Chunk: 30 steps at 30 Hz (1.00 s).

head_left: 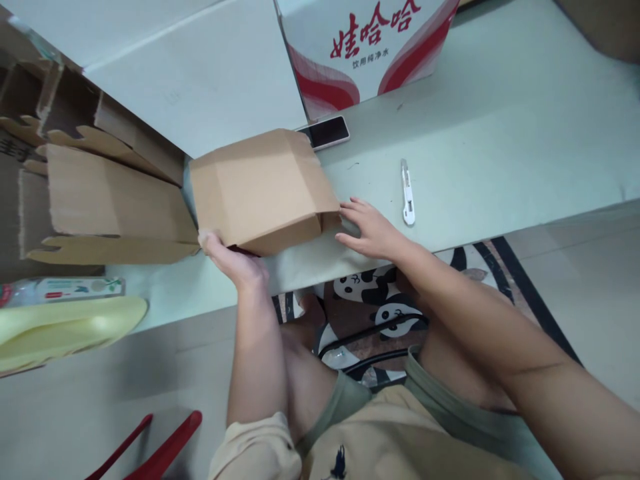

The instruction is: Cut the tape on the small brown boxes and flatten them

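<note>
A brown cardboard box (260, 180), partly folded with its near side lifted, sits tilted on the pale table in front of me. My left hand (233, 261) grips its near left corner; the fingers are hidden beneath the cardboard. Beside the box's right corner is my right hand (369, 228), its fingers spread, the tips close to the flap; whether they touch it I cannot tell. A white utility knife (407, 193) lies on the table to the right of that hand. Behind the box a phone (330, 133) lies flat, partly covered by the cardboard.
Several folded brown boxes (115, 190) stand at the left. A large white carton (200, 73) and a red-and-white water carton (370, 60) stand behind. A plastic bottle (75, 290) and a yellow plastic piece (75, 330) lie left. The table's front edge (530, 230) runs before my legs.
</note>
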Tool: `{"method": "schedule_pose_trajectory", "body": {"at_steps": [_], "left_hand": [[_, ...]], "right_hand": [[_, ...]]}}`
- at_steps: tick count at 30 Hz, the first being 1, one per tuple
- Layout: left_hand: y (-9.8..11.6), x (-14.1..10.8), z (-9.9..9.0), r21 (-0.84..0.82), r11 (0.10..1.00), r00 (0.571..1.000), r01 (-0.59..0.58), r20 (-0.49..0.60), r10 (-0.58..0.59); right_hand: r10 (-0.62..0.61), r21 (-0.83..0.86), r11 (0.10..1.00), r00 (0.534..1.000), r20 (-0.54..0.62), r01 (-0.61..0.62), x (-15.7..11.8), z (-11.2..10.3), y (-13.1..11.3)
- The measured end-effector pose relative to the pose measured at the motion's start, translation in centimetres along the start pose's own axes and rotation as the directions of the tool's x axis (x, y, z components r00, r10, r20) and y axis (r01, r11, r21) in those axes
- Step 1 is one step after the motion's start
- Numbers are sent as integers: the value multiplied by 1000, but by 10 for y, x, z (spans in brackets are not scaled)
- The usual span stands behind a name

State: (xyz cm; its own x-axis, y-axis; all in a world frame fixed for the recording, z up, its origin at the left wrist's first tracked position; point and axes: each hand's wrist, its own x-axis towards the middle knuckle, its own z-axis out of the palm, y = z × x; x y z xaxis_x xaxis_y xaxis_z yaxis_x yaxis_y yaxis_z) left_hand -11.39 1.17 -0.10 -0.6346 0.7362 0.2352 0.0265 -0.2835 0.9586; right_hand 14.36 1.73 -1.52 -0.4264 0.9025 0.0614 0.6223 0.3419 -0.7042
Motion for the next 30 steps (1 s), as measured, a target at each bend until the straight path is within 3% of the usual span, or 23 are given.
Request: {"method": "schedule_pose_trajectory", "body": {"at_steps": [2,5,9,13,18,23,27,30], "left_hand": [[3,-1,-1,-45,995,995,92,54,-90],[10,-4,0,-85,980,981,181,90,-173],[10,-8,-2,-60,969,969,241,76,-236],[4,-8,-10,48,988,988,148,-38,-147],[1,-1,-16,252,968,1000,8,-8,-6],[0,2,-12,328,945,999,6,30,-17],[-2,1,-8,329,944,999,-25,27,17],[-3,0,-5,312,950,1000,2,12,-6]], "right_hand": [[-6,27,1000,1000,3,6,2,0,-1],[-32,72,997,995,-93,39,4,-5,-7],[-133,283,944,980,-148,171,5,-5,-17],[-107,475,864,982,-157,170,0,2,-16],[19,487,867,971,-239,103,-13,0,-12],[-49,489,855,966,-255,173,-24,-3,-12],[46,464,883,975,-218,63,-29,-4,-14],[100,437,899,962,-256,23,-33,-10,-19]]}}
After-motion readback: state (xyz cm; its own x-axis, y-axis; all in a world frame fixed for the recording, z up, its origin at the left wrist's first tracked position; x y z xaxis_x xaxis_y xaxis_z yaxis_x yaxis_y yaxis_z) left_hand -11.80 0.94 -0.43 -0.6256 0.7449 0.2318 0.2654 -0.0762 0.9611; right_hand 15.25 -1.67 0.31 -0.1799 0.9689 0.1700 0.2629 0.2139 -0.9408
